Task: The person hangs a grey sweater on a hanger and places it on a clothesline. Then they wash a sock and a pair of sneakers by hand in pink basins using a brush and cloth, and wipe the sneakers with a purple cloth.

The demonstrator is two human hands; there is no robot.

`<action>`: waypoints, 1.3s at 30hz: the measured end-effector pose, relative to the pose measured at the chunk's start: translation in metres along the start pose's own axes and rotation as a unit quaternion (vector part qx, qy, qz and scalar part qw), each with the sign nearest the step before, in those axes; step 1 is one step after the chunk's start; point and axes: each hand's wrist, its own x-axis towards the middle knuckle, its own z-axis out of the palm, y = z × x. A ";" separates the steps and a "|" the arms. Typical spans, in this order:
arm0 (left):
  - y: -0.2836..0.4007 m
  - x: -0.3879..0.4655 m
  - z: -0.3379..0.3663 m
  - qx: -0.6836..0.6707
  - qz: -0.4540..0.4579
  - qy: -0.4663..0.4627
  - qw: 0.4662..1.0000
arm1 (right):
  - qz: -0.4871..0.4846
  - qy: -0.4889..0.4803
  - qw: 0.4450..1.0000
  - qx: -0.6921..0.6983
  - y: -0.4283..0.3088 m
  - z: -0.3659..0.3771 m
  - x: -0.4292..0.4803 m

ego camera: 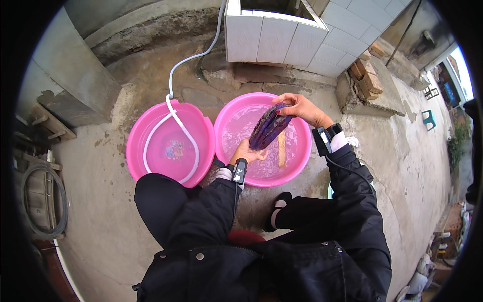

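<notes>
Both of my hands hold a long dark item with a purple pattern (269, 126), possibly a slipper or cloth shoe, tilted over the right pink basin (307, 151). My right hand (300, 107) grips its upper end between thumb and fingers. My left hand (247, 153) supports its lower end, some fingers hidden behind it. Water (241, 117) with a rippled surface covers the basin's inside. Beneath the item, a narrow tan bar (282, 149), perhaps a wooden brush, lies in this basin.
A second pink basin (134, 151) stands close on the left, with a white hose (196, 147) looped inside. The hose runs back beside a white-tiled trough (275, 39). Bricks (369, 83) are stacked on a ledge at right. A coiled tube (62, 211) is at far left.
</notes>
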 end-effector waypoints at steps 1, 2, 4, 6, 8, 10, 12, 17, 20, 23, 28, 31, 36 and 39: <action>-0.002 -0.002 0.004 -0.003 0.009 -0.040 0.999 | 0.009 0.045 0.998 0.032 0.014 -0.013 0.005; -0.006 -0.004 0.009 -0.006 0.017 -0.080 0.997 | 0.035 0.112 0.993 0.024 0.035 -0.024 0.012; -0.017 -0.012 0.021 0.003 0.028 -0.121 0.992 | 0.065 0.201 0.977 0.017 0.087 -0.037 0.025; -0.026 -0.020 0.036 -0.011 0.027 -0.170 0.985 | 0.056 0.181 0.982 0.025 0.146 -0.032 0.029; -0.033 -0.027 0.048 -0.013 0.029 -0.221 0.975 | 0.194 0.151 0.968 -0.056 0.193 -0.016 0.021; -0.036 -0.031 0.057 -0.050 0.034 -0.206 0.977 | 0.285 0.150 0.935 0.146 0.222 0.004 0.006; -0.038 -0.033 0.062 -0.090 0.044 -0.192 0.976 | 0.289 0.155 0.859 0.393 0.237 0.026 -0.006; -0.048 -0.033 0.062 -0.131 0.012 -0.289 0.948 | 0.159 0.077 0.856 0.485 0.225 0.036 0.006; -0.049 -0.034 0.053 -0.060 0.060 -0.291 0.953 | 0.092 0.053 0.893 0.437 0.203 0.022 0.035; -0.035 -0.033 0.037 -0.070 -0.089 -0.262 0.958 | 0.125 0.048 0.889 0.439 0.177 0.013 0.056; -0.014 -0.003 0.013 0.544 0.079 -0.095 0.830 | 0.149 0.053 0.952 0.263 0.163 0.017 0.062; -0.031 0.017 0.000 0.814 0.288 0.131 0.487 | 0.168 0.157 0.957 0.177 0.191 0.035 0.064; -0.047 0.019 -0.017 0.884 0.266 0.194 0.333 | 0.325 0.380 0.859 -0.113 0.250 0.072 0.070; -0.047 0.010 -0.010 0.862 0.378 0.165 0.296 | 0.324 0.404 0.851 -0.080 0.243 0.068 0.072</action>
